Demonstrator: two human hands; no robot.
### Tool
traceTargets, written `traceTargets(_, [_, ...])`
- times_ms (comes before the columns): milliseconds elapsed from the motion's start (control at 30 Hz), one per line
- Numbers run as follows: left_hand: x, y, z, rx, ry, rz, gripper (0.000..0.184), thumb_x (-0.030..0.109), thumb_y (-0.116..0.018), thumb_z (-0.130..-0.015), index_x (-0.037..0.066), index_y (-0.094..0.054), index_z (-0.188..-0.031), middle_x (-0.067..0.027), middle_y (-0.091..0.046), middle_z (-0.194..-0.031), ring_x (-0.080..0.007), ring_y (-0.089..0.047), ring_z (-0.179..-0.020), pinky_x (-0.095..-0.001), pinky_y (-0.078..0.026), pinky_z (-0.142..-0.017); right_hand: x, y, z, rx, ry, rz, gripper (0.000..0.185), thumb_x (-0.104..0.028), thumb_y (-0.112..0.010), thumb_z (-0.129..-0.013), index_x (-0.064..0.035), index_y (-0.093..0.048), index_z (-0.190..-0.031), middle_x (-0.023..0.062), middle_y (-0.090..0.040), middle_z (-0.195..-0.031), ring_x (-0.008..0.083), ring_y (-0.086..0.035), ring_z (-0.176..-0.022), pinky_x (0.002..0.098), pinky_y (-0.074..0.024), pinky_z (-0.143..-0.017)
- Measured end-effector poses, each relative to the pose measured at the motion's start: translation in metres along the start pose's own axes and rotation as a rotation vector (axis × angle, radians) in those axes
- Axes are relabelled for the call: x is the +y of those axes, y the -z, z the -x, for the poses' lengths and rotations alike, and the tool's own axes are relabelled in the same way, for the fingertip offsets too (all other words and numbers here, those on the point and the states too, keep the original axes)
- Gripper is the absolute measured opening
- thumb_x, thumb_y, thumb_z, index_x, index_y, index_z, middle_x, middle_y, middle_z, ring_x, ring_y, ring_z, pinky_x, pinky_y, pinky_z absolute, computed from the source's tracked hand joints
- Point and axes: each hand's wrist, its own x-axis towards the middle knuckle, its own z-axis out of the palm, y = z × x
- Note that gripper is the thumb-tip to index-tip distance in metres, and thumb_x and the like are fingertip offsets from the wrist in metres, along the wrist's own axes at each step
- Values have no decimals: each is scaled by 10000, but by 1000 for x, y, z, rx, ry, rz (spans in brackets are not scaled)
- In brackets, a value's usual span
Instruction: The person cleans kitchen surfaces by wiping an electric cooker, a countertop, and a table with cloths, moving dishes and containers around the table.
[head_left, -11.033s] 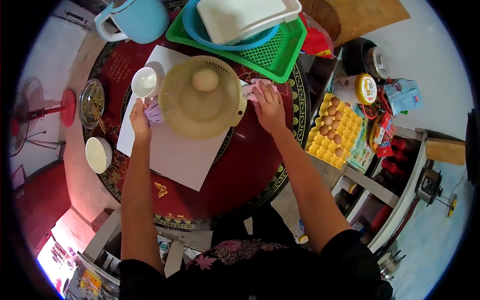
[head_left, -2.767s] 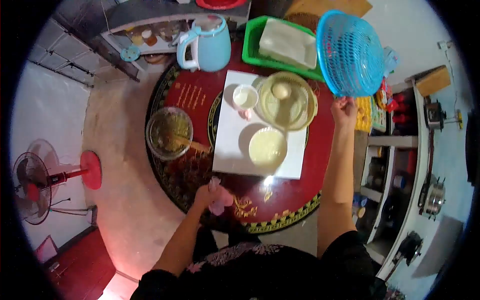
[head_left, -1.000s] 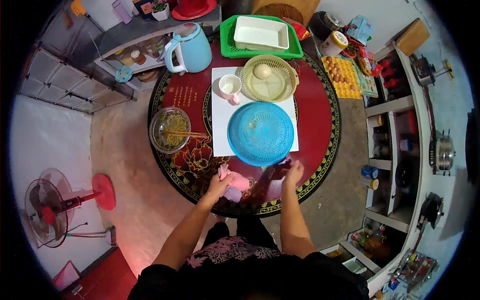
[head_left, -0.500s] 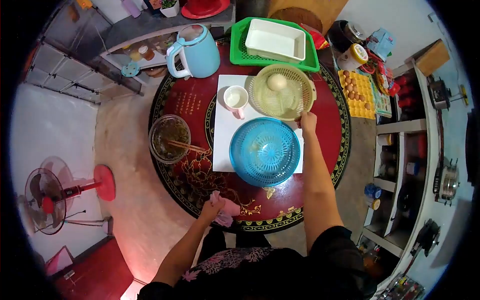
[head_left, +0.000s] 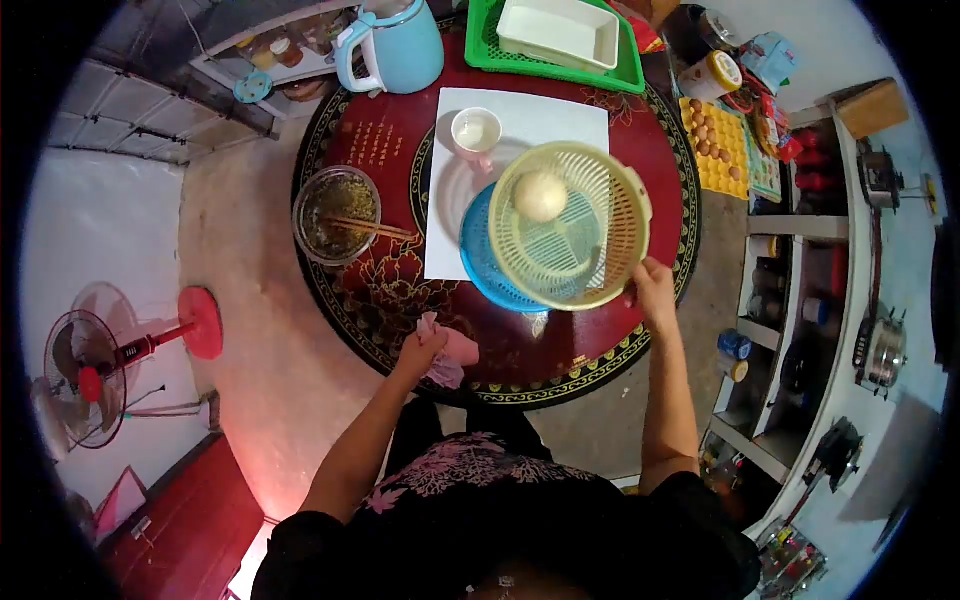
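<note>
My right hand (head_left: 655,292) grips the rim of a yellow-green colander (head_left: 570,240), which is raised and overlaps a blue basket (head_left: 480,245). A round pale dough-like ball (head_left: 541,197) lies inside the colander. Near the table's front edge, my left hand (head_left: 424,350) is closed on a pink cloth (head_left: 456,352). A white sheet (head_left: 560,115) lies on the dark red table (head_left: 400,110), partly under the blue basket. On the sheet stands a cup (head_left: 476,130) with a pink handle. Whether the white bowl seen earlier is under the basket is hidden.
At the left of the table is a glass bowl (head_left: 336,215) with chopsticks across it. A blue kettle (head_left: 403,45) and a green tray (head_left: 625,75) holding a white container (head_left: 560,33) are at the back. An egg carton (head_left: 718,150) lies at right; a fan (head_left: 90,380) stands left.
The blue basket has come down onto the sheet. My right hand then took the colander by its rim and brought it from the sheet's back right toward me, over the basket. My left hand keeps the cloth.
</note>
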Motion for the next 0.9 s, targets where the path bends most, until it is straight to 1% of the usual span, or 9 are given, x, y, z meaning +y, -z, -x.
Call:
traceTargets(267, [5,24,20,-124,-55,-83,229,251,-644,-826,31,-619,-885,2,-577,-758,-90,-528,-665,-250,-428,-575,43,-32,42,104,-107,-189,448,-401,-486,-915,32,-595,-890,96,-586,-580,136,-498,-407,267,-398,-391])
traceTargets(400, [7,45,36,-231,-104,-92,462,387,-620,-837,-16,-584,-1061,-28,-589,-890,-131,-536,-802,-286,-440,-717,75,-67,115,109,-131,84,419,-384,-499,-914,16,-620,-937,56,-601,-652,115,-562,-502,224,-446,-442])
traceTargets(467, [-1,62,38,-344,-44,-141,523,487,-532,-869,4,-581,-1061,-29,-584,-903,-112,-531,-793,-266,-443,-690,101,-133,152,-71,53,-123,378,-214,-589,-876,-18,-508,-1189,89,-610,-981,133,-606,-814,270,-501,-690])
traceTargets(567, [11,80,62,-561,17,-5,608,602,-442,-858,32,-633,-951,-18,-586,-838,-98,-522,-754,-242,-421,-619,80,-249,199,-311,371,79,562,-161,-618,-829,-43,-393,-1330,154,-438,-1296,284,-386,-1235,383,-288,-1044])
traceTargets(600, [17,91,70,-632,16,65,653,642,-411,-852,36,-637,-939,-21,-585,-840,-98,-518,-763,-234,-413,-611,93,-288,204,-265,570,160,544,-166,-621,-827,-32,-411,-1311,161,-433,-1297,288,-389,-1232,379,-298,-1035])
traceTargets(700, [-8,145,46,-477,196,-110,648,635,-357,-875,53,-641,-907,-33,-583,-834,-116,-506,-760,-222,-395,-602,87,-359,219,-187,171,-357,367,-193,-595,-865,-36,-526,-1189,67,-590,-1024,167,-565,-930,289,-454,-815])
traceTargets(800, [22,207,62,-676,180,-4,514,514,-427,-907,74,-537,-1150,-106,-616,-1027,-164,-582,-877,-284,-466,-733,93,-368,202,-42,-135,-432,246,-223,-595,-864,-44,-610,-1033,2,-592,-734,68,-524,-578,207,-409,-482])
traceTargets(833, [34,222,71,-753,177,46,540,506,-446,-904,79,-500,-1229,-121,-614,-1100,-169,-592,-915,-303,-478,-776,145,-378,175,72,74,-532,233,-228,-561,-870,-79,-589,-1046,14,-604,-779,89,-558,-656,216,-455,-579])
traceTargets(900, [37,245,61,-674,181,119,500,462,-476,-900,75,-510,-1214,-142,-630,-1070,-196,-612,-921,-337,-497,-776,127,-357,172,148,-91,-393,407,-273,-628,-826,-36,-546,-1146,120,-624,-884,192,-610,-708,294,-490,-574])
